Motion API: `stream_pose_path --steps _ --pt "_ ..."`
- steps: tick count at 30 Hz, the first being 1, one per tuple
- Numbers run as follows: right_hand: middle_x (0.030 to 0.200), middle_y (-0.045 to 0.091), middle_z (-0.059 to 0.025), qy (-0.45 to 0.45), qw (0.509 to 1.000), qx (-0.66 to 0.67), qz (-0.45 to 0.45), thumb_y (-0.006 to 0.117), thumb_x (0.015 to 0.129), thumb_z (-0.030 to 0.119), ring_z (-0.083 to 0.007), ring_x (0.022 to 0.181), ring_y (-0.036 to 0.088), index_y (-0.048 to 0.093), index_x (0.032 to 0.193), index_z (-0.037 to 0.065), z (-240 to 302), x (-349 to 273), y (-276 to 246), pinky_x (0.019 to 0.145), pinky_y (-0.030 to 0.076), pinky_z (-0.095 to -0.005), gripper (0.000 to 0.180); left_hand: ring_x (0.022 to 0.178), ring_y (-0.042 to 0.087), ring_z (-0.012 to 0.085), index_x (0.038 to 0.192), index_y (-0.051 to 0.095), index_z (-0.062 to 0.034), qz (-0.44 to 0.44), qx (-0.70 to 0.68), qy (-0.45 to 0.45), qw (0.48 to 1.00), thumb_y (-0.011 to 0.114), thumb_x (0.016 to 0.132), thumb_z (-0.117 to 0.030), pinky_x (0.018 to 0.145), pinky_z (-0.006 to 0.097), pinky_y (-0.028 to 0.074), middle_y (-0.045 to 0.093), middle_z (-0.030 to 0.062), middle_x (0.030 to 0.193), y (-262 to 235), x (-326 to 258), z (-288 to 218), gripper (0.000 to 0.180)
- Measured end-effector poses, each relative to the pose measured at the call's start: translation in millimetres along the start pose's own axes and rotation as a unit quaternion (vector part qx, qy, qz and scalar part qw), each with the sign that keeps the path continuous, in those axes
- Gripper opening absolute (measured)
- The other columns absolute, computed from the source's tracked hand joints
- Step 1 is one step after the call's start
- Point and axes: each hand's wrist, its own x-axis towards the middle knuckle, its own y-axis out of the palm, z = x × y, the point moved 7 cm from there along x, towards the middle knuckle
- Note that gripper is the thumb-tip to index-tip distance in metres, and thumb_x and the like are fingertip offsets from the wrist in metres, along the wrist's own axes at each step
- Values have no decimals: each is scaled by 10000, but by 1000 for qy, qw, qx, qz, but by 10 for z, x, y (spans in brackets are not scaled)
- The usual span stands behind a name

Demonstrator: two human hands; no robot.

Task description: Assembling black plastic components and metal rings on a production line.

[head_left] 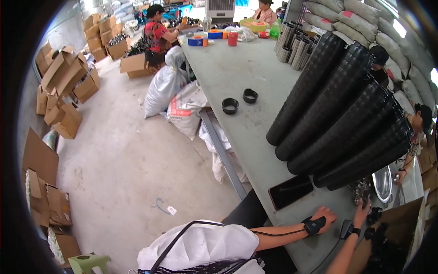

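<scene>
My left hand (325,218) rests on the grey-green table (246,137) with its fingers curled in; whatever they might hold is hidden. A black strap with a small box circles that wrist. To its right, my right hand (362,212) stretches its fingers, a little apart, to the edge of a heap of small shiny metal parts (361,191). Beside this hand lie small black round pieces (375,214). A dark phone-like slab (290,192) lies flat beyond my left hand. Past it, long black ribbed rolls (328,114) lie side by side.
A shiny metal bowl (382,184) stands right of the parts, near a co-worker's hand (400,176). Two black rings (230,106) sit mid-table. An open cardboard box (397,223) is at the right. Stuffed sacks (162,91) lean by the table's left side; cartons (64,82) line the wall.
</scene>
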Motion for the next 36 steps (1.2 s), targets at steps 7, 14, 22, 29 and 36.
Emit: stream_pose_path --steps 7,14,22,29,36 --pt "1224 523 -182 -39 983 -168 -58 646 811 312 -336 1148 472 534 1199 47 -711 -373 243 980 358 -421 483 818 539 279 764 597 -125 20 31 17 999 575 664 -146 748 404 375 594 90 806 5 71 144 105" --pt "1224 546 -109 42 983 -149 -95 673 746 341 -292 1167 461 593 1124 121 -513 -364 248 986 354 -415 445 942 558 288 1048 582 -95 161 177 -28 970 582 739 -241 817 426 394 624 65 1013 26 312 73 342" --pt "1249 529 -77 91 977 -174 -83 644 758 336 -263 1197 428 590 1125 141 -424 -523 105 1009 315 -418 419 862 607 304 1024 571 -62 144 29 -49 988 583 769 -230 776 434 441 645 120 881 603 943 92 306" --pt "1254 525 -139 137 983 90 -76 618 806 222 -285 1152 484 567 1164 74 -385 -532 4 968 365 -375 391 826 605 267 950 625 -114 113 57 0 992 582 747 -174 754 397 414 652 54 789 786 1015 189 216" --pt "1341 415 -205 85 937 104 -324 635 808 206 -315 1223 408 432 1313 71 -358 -585 -659 1022 294 -398 561 787 585 212 904 639 -139 99 13 -11 995 585 742 -153 736 368 388 647 12 761 828 1111 298 171"
